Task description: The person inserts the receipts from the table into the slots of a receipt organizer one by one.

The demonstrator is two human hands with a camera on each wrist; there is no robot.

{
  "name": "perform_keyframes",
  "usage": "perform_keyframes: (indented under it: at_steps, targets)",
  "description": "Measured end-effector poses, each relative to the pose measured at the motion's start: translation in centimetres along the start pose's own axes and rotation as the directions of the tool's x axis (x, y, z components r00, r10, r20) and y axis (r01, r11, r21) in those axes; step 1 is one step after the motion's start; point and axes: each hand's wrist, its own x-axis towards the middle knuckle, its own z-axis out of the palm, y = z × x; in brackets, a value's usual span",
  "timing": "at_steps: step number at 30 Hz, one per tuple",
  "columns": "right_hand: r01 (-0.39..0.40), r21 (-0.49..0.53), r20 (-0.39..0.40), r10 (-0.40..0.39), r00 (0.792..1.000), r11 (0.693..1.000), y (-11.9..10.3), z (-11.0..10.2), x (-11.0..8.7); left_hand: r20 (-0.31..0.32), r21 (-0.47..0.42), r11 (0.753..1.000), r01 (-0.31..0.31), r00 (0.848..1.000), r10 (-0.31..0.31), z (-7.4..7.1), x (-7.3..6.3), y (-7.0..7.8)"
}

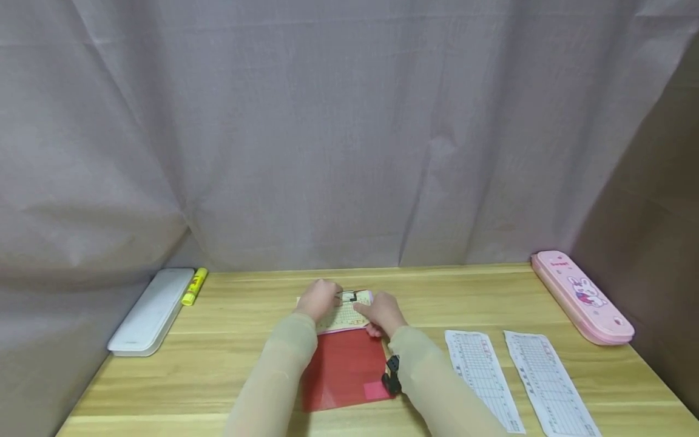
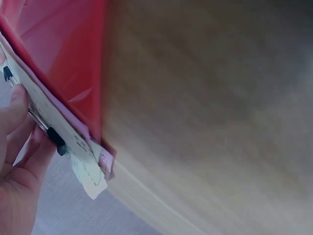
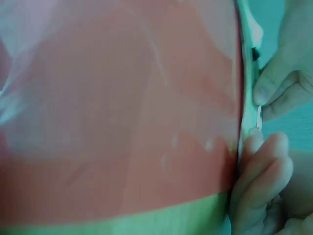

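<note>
A red translucent folder (image 1: 344,370) lies at the front middle of the table. Across its far end is a stack of yellowish and pink printed slips (image 1: 344,317), with a metal clip (image 1: 350,297) on top. My left hand (image 1: 319,298) pinches the clip's metal bar between thumb and fingers; the black end (image 2: 56,140) of the clip shows beside them in the left wrist view. On the other side, my right hand (image 1: 384,312) grips the slips and folder at their right edge, thumb on top. In the right wrist view its curled fingers (image 3: 264,171) lie along that edge.
Two white printed slips (image 1: 483,376) lie to the right of my right forearm. Farther right is a pink pencil case (image 1: 581,297) with a rabbit picture. At the left stand a white case (image 1: 150,312) and a yellow glue stick (image 1: 194,286). A grey curtain (image 1: 349,133) closes off the back.
</note>
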Motion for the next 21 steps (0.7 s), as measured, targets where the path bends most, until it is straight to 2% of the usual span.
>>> perform_keyframes:
  at_steps: [6,9,12,16,21]
  targets:
    - [0.050,-0.045,-0.020,-0.051,0.998,0.998,0.4,-0.1,-0.3,-0.018,-0.021,1.000,-0.018,1.000,0.018,0.1,-0.2,-0.2]
    - [0.100,-0.082,-0.040,-0.103,0.994,0.992,0.4,-0.2,-0.5,-0.025,-0.027,1.000,-0.012,1.000,0.011,0.1,-0.2,-0.4]
    - [0.172,-0.148,-0.103,-0.188,0.977,0.974,0.8,-0.7,-0.9,-0.022,-0.032,0.999,-0.004,1.000,0.003,0.2,-0.2,-0.4]
    - [0.224,-0.252,-0.179,-0.273,0.945,0.942,1.6,-1.7,-1.3,-0.018,-0.039,0.999,-0.003,1.000,0.002,0.3,-0.2,-0.5]
    - [0.269,-0.287,-0.170,-0.325,0.930,0.919,2.7,-3.4,-1.8,-0.041,-0.059,0.998,-0.021,0.999,0.019,0.4,-0.4,-0.7]
